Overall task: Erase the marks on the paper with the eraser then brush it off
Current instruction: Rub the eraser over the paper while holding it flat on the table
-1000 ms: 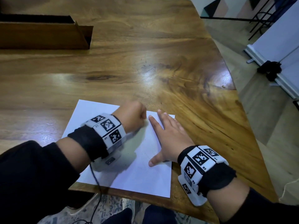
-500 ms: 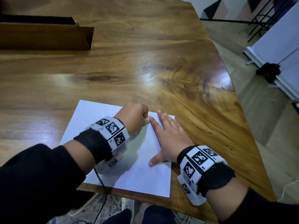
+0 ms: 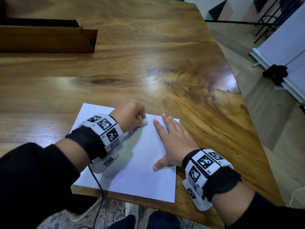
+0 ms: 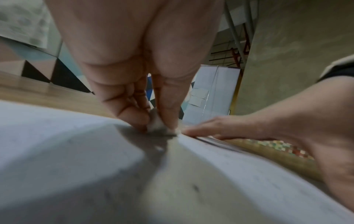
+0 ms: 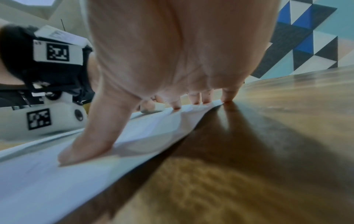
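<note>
Since a second ago, the left hand (image 3: pixel 130 115) has slid toward the paper's far right part, and the one white eraser (image 3: pixel 144 121), hidden then, now shows at its fingertips. At far left, one long wooden box (image 3: pixel 47 38) lies on the table (image 3: pixel 148 66), well apart from the work. Nearer, one white sheet of paper (image 3: pixel 135 176) lies flat at the table's near edge, faint marks (image 3: pixel 149 158) showing near its middle. Over the sheet's left half, the left hand's grip is curled, thumb and fingers pinching the eraser, whose lower edge touches the paper; the left wrist view (image 4: pixel 159 125) shows its tip greyed. Just beside it, the right hand (image 3: pixel 171 139) lies flat with fingers spread: the thumb and most fingertips press on the paper, while the little finger (image 5: pixel 228 94) rests on the bare table past the sheet's right edge. Two marker-covered wristbands are worn, one (image 3: pixel 105 131) on the left wrist, one (image 3: pixel 206 172) on the right.
</note>
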Action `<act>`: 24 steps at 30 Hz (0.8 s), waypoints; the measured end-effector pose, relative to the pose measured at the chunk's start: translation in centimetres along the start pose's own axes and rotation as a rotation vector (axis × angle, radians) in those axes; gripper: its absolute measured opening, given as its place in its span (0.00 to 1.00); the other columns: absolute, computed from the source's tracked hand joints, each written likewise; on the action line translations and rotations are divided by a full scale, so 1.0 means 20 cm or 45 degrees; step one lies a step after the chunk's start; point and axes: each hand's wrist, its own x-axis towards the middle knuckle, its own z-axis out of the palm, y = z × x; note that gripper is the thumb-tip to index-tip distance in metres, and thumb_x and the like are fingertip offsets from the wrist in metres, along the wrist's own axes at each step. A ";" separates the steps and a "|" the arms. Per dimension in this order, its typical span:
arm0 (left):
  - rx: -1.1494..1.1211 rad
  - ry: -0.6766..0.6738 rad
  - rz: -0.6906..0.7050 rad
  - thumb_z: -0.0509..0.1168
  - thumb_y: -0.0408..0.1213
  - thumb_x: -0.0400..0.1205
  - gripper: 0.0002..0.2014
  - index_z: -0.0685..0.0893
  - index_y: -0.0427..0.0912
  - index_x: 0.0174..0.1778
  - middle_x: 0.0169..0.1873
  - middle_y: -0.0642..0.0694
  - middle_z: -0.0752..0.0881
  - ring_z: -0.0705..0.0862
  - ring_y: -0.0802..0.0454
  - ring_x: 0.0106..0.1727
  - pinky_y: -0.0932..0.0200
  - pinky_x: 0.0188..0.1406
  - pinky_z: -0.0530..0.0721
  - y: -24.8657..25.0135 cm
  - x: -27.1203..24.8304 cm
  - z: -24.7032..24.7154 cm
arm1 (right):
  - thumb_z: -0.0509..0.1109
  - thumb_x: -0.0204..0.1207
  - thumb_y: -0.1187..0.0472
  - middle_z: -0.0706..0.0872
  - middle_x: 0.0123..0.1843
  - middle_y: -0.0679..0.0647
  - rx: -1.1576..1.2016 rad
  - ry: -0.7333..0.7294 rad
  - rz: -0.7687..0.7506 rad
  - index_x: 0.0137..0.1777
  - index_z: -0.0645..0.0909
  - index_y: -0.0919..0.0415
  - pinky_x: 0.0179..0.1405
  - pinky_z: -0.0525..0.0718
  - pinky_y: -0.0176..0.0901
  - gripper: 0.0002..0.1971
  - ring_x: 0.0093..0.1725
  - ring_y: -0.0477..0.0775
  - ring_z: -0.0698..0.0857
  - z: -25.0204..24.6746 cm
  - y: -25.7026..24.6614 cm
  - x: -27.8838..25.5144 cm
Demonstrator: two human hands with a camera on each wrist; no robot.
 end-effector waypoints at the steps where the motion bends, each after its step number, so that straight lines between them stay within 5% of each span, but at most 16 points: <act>1: -0.006 -0.016 0.004 0.71 0.38 0.73 0.04 0.83 0.42 0.38 0.32 0.48 0.81 0.78 0.50 0.36 0.63 0.28 0.70 0.00 -0.01 0.01 | 0.77 0.57 0.33 0.23 0.81 0.54 0.000 0.001 0.000 0.81 0.26 0.50 0.81 0.33 0.51 0.69 0.81 0.54 0.28 0.00 0.00 0.00; 7: 0.161 -0.418 0.082 0.71 0.33 0.70 0.05 0.87 0.46 0.39 0.26 0.58 0.78 0.75 0.62 0.30 0.72 0.30 0.70 -0.03 -0.10 -0.01 | 0.78 0.56 0.33 0.23 0.81 0.54 0.016 0.019 -0.002 0.82 0.28 0.49 0.80 0.33 0.50 0.69 0.82 0.53 0.29 0.01 0.00 0.00; 13: 0.087 0.008 -0.018 0.68 0.37 0.75 0.04 0.82 0.41 0.42 0.33 0.48 0.79 0.76 0.49 0.39 0.61 0.38 0.69 0.02 0.00 0.02 | 0.78 0.57 0.33 0.23 0.81 0.53 0.010 0.015 0.001 0.81 0.27 0.49 0.79 0.33 0.49 0.69 0.82 0.53 0.29 0.01 0.00 0.00; 17: 0.112 -0.319 0.154 0.70 0.36 0.72 0.02 0.83 0.46 0.38 0.30 0.52 0.80 0.77 0.52 0.36 0.64 0.33 0.71 0.02 -0.13 0.06 | 0.78 0.56 0.33 0.23 0.81 0.53 0.021 0.017 0.003 0.82 0.28 0.49 0.78 0.32 0.49 0.69 0.82 0.53 0.29 0.01 0.00 0.00; 19: 0.164 -0.403 0.185 0.71 0.36 0.71 0.04 0.85 0.44 0.41 0.27 0.57 0.78 0.75 0.59 0.32 0.75 0.27 0.69 0.04 -0.11 0.04 | 0.78 0.56 0.33 0.23 0.82 0.54 0.019 0.012 0.000 0.82 0.28 0.49 0.78 0.32 0.49 0.69 0.82 0.53 0.29 0.01 0.00 0.00; 21: 0.150 -0.285 0.163 0.70 0.34 0.72 0.05 0.85 0.42 0.43 0.31 0.52 0.79 0.75 0.55 0.34 0.71 0.26 0.69 0.07 -0.05 0.04 | 0.78 0.56 0.32 0.24 0.82 0.54 0.014 0.013 0.001 0.82 0.28 0.49 0.79 0.33 0.50 0.69 0.82 0.53 0.29 0.01 0.00 0.00; 24: 0.073 -0.068 0.101 0.66 0.33 0.74 0.05 0.83 0.39 0.45 0.37 0.46 0.77 0.74 0.49 0.40 0.62 0.39 0.70 0.08 -0.05 0.09 | 0.78 0.56 0.32 0.23 0.81 0.53 0.012 0.004 0.005 0.82 0.28 0.48 0.79 0.34 0.50 0.69 0.82 0.53 0.29 0.00 0.00 0.00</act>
